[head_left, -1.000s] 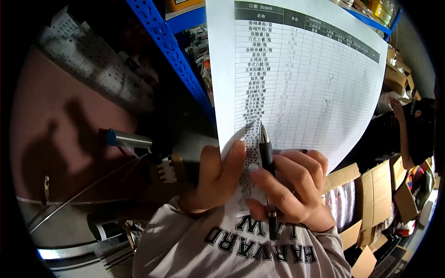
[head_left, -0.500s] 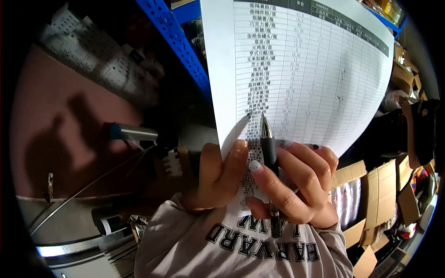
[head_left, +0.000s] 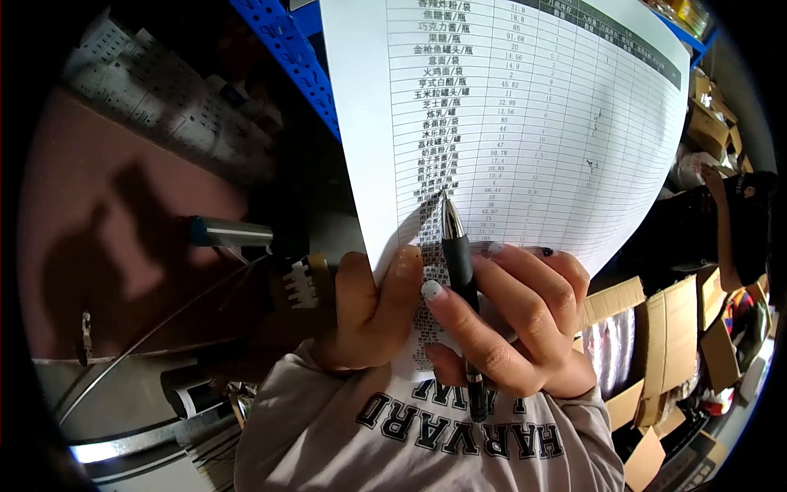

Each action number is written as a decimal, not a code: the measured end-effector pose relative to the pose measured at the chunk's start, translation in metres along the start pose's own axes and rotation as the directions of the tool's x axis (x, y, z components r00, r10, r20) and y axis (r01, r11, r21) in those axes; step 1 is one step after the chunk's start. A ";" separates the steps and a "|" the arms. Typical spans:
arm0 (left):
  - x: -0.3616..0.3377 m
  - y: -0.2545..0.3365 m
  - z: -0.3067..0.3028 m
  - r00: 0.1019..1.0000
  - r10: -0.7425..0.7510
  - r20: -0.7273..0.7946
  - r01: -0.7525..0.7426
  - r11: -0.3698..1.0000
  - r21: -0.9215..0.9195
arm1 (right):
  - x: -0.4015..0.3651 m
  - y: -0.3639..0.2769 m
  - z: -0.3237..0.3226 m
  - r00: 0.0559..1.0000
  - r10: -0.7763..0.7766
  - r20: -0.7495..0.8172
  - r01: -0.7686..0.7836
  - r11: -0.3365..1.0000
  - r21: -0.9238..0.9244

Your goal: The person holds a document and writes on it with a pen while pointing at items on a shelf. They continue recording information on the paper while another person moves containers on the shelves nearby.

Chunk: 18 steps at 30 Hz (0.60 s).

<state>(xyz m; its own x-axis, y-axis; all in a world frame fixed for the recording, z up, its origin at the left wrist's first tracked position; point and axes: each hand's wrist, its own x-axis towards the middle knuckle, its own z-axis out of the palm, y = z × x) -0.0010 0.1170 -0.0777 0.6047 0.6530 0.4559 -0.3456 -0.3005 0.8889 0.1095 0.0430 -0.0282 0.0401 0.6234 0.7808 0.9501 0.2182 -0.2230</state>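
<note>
A printed sheet of paper [head_left: 525, 107], with a table of item names and figures, is held up in front of my chest. My left hand [head_left: 373, 307] grips its lower left edge, thumb on the printed side and the other fingers mostly hidden behind. In my right hand [head_left: 516, 320] is a black pen [head_left: 461, 262] with a silver tip. The pen points up the page, its tip right at the column of item names. A few handwritten marks show in the columns to the right.
On the right stand opened cardboard boxes [head_left: 670, 344] with wrapped goods. A person in dark clothing [head_left: 680, 225] is beyond them, one arm [head_left: 725, 221] showing. A blue perforated metal post [head_left: 291, 66] rises behind the sheet. White boxes [head_left: 147, 90] are stacked at upper left.
The sheet and both hands have shifted slightly left, and the print looks larger and clearer. The pen tip has moved left and slightly up, staying by the item names.
</note>
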 end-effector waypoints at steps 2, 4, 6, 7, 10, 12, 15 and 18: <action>0.000 0.000 0.001 1.000 0.004 0.005 -0.004 1.000 0.000 | -0.001 0.000 0.001 1.000 0.007 -0.016 -0.007 1.000 -0.005; 0.002 -0.001 0.000 1.000 0.008 0.008 -0.008 1.000 0.001 | -0.001 0.002 0.002 1.000 0.014 -0.026 -0.014 1.000 -0.005; 0.003 -0.003 0.001 1.000 0.012 0.009 -0.013 1.000 0.002 | -0.001 0.004 0.002 0.999 0.021 -0.028 -0.021 1.000 -0.002; 0.003 -0.003 0.001 1.000 0.015 0.008 -0.015 1.000 0.003 | -0.001 0.004 0.001 1.000 0.023 -0.021 -0.023 1.000 -0.004; 0.000 0.000 0.004 1.000 0.027 0.007 -0.027 1.000 0.003 | -0.003 0.002 -0.006 1.000 0.025 -0.017 -0.025 1.000 -0.003; 0.001 0.001 0.006 1.000 0.030 0.005 -0.030 1.000 0.006 | -0.004 0.003 -0.006 0.999 0.025 -0.032 -0.025 1.000 0.005; 0.001 0.000 0.007 0.999 0.034 -0.002 -0.034 0.999 0.017 | -0.005 0.006 -0.009 1.000 0.002 -0.014 -0.001 1.000 0.026; 0.001 0.000 0.008 0.999 0.042 -0.010 -0.041 0.999 0.026 | -0.006 0.008 -0.008 1.000 0.001 -0.015 0.000 0.999 0.038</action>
<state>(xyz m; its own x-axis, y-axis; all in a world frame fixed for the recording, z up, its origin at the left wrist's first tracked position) 0.0054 0.1124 -0.0766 0.5829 0.6465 0.4921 -0.3514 -0.3454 0.8702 0.1194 0.0344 -0.0298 0.0453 0.6123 0.7894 0.9377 0.2464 -0.2449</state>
